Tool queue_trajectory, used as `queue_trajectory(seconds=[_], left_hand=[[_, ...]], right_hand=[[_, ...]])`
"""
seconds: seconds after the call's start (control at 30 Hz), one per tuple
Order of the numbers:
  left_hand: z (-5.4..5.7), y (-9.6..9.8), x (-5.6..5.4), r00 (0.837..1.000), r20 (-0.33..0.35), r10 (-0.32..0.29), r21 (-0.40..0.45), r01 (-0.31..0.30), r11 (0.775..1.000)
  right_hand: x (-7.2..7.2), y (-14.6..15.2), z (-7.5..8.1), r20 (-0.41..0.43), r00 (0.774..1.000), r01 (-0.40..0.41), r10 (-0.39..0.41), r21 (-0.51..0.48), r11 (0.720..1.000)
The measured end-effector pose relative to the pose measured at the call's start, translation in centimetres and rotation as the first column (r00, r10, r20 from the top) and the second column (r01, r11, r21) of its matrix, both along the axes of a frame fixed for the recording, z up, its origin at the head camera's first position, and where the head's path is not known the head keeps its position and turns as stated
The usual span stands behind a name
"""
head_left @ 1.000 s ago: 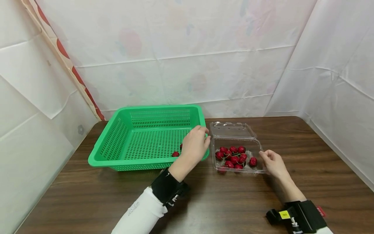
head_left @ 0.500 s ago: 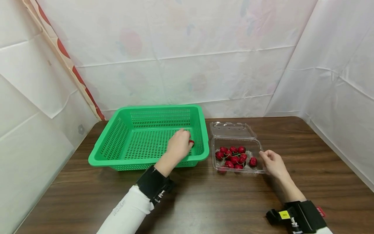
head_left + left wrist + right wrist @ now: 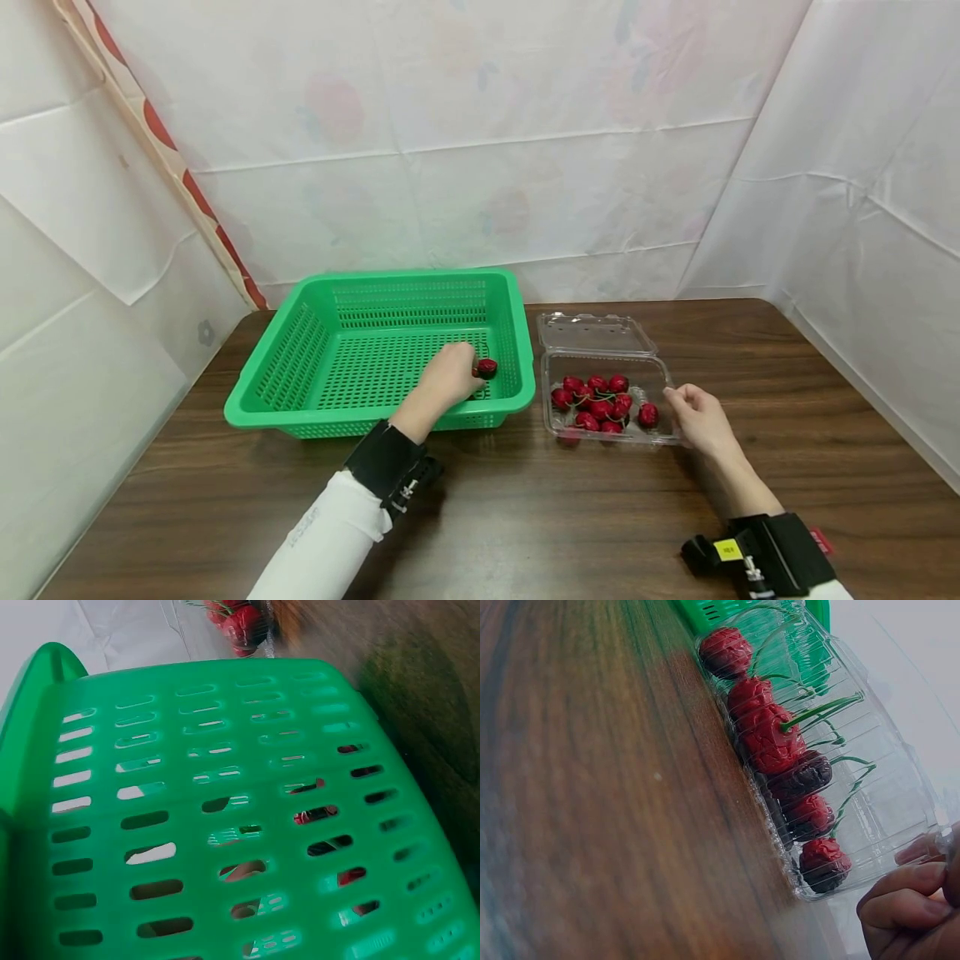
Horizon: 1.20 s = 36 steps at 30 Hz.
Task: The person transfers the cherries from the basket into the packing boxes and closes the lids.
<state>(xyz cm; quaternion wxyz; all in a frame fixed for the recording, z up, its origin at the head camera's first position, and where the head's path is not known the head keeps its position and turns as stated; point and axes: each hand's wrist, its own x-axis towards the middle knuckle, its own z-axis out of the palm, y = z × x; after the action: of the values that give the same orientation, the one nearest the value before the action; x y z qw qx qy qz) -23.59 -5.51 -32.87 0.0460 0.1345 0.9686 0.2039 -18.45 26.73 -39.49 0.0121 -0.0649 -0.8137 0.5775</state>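
Note:
My left hand (image 3: 447, 377) is inside the green basket (image 3: 510, 312), near its right end. Its curled fingers and thumb close around a dark red cherry (image 3: 487, 367); the fingertips are partly hidden in the head view. In the left wrist view the basket wall (image 3: 172, 772) blocks the hand, with bits of red behind its slots. At the right, my right hand (image 3: 702, 419) pinches the edge of a clear plastic clamshell box (image 3: 666, 377). Several cherries (image 3: 600, 408) with green stems lie in the box. The right wrist view has the fingers (image 3: 907, 896) at the box's corner.
Behind the box, its clear lid (image 3: 596, 335) lies folded back. Basket and box stand side by side on a dark wooden table (image 3: 525, 508), the basket to the left. White sheeting (image 3: 465, 167) hangs behind and at both sides.
My left hand has moved left and down from above the basket's right rim into the basket, to the cherry there. The right hand and the box have stayed put.

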Motion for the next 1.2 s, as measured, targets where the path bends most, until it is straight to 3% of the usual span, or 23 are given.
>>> queue_trajectory(seconds=[0.3,0.57,0.97,1.2], left_hand=[[-0.08,0.06,-0.2,0.999,0.049,-0.003,-0.021,0.004,1.0],[-0.18,0.07,-0.27,0.998,0.052,-0.018,-0.037,0.02,0.999],[-0.26,-0.03,-0.17,0.999,0.024,-0.035,-0.027,0.036,0.999],[-0.32,-0.01,-0.08,0.999,-0.033,-0.021,-0.005,0.021,1.0]], right_hand=[[-0.04,0.0,0.09,0.001,1.0,-0.006,0.006,-0.001,1.0],[-0.06,0.02,0.01,-0.004,1.0,0.0,0.0,0.002,1.0],[-0.09,0.01,0.05,0.0,1.0,-0.001,0.001,-0.028,1.0],[-0.08,0.02,-0.09,0.004,1.0,0.011,-0.011,-0.022,1.0]])
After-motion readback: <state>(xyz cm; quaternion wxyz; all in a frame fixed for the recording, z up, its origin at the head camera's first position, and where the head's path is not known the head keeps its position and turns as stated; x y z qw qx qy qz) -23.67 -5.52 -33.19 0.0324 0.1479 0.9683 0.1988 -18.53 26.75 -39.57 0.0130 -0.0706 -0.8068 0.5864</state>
